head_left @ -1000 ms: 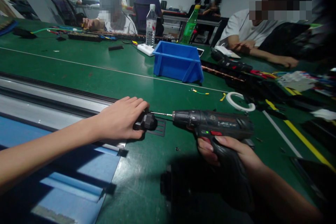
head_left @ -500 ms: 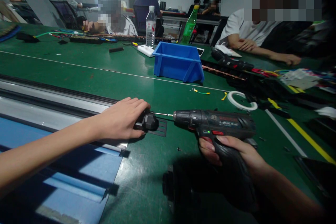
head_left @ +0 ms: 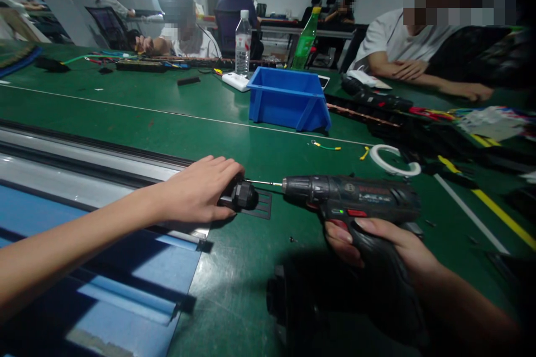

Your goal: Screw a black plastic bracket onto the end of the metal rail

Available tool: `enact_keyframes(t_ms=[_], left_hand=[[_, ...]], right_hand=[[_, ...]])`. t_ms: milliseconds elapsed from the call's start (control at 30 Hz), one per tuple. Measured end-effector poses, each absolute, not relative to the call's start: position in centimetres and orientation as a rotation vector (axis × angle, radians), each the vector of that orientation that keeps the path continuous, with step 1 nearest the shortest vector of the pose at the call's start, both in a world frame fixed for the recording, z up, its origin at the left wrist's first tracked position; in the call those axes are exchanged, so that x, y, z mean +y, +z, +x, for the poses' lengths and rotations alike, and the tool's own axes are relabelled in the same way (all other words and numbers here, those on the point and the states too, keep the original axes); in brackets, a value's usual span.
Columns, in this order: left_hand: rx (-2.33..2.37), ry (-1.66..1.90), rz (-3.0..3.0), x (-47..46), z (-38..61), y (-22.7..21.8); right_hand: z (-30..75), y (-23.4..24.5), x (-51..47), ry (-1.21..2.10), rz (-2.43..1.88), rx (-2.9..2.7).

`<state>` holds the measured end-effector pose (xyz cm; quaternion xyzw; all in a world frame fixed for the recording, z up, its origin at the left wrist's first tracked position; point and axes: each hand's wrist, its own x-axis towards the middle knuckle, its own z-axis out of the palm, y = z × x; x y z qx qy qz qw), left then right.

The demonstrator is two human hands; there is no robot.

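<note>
My right hand [head_left: 389, 240] is wrapped round the grip of a black cordless drill [head_left: 355, 195], a finger at its red trigger. From its chuck a long thin bit [head_left: 264, 182] points left and reaches a black end piece with a hexagonal knob, the cable gland [head_left: 245, 195]. My left hand [head_left: 205, 187] is closed over that end piece at the tip of a long silver-and-black metal profile [head_left: 84, 150]. The bit's tip is hidden beside my fingers. A flat black slotted gasket [head_left: 263, 204] lies under the gland, partly covered. One small screw [head_left: 292, 239] rests on the table below the drill.
Beyond my hands stands a blue bin [head_left: 288, 103], with a water bottle [head_left: 243, 44] and a green bottle [head_left: 307, 39] behind it. A white tape ring [head_left: 393, 160], short wires and cable bundles lie right. Co-workers sit across the green table [head_left: 167, 106].
The view has shifted slightly, so most things appear a little further right. Both hands keep their hold, and the bit still meets the end piece.
</note>
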<state>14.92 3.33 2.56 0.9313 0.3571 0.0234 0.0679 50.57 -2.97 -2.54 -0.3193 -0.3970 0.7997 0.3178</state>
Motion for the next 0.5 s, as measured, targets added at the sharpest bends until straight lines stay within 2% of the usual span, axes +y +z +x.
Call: enact_keyframes(t_ms=[233,500], left_hand=[[1.063,0.056,2.804,3.35,14.92,2.98],[1.056,0.065,2.805,3.27,14.95,2.89]], right_hand=[[50.54,-2.76,-2.81,2.261,-0.787,-0.851],[50.86,-3.06,-2.72,2.204,-0.799,-0.944]])
